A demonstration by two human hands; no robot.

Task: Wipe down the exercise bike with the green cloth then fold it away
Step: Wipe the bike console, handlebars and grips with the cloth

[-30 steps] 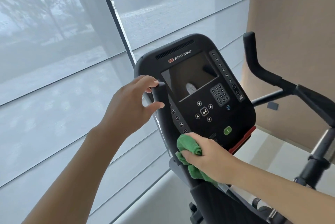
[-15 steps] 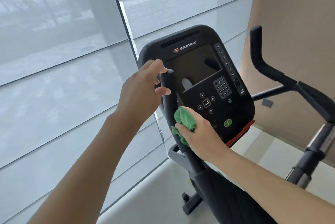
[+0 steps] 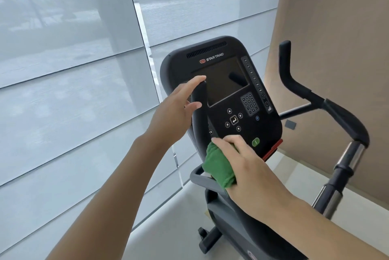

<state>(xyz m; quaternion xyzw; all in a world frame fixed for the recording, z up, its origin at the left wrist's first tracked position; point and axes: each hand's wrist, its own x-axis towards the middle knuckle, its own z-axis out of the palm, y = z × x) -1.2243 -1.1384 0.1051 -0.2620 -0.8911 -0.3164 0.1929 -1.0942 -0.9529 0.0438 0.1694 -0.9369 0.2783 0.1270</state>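
The black exercise bike console (image 3: 223,83) with a dark screen and keypad stands in front of me. Its left handlebar (image 3: 200,112) rises upright before the console. My left hand (image 3: 174,116) rests against the top of that bar, fingers extended and loose, not wrapped around it. My right hand (image 3: 248,167) presses the bunched green cloth (image 3: 219,167) against the lower part of the left handlebar, just below the console's bottom edge. The right handlebar (image 3: 305,91) curves up at the right.
A large window with grey roller blinds (image 3: 73,91) fills the left and back. A tan wall (image 3: 336,28) is on the right. The bike's chrome seat post (image 3: 345,167) stands at the right. Pale floor (image 3: 168,228) lies below the bike.
My right hand slid the green cloth up the left handlebar and back down. My left hand loosened from gripping the bar's top to resting on it with fingers extended.
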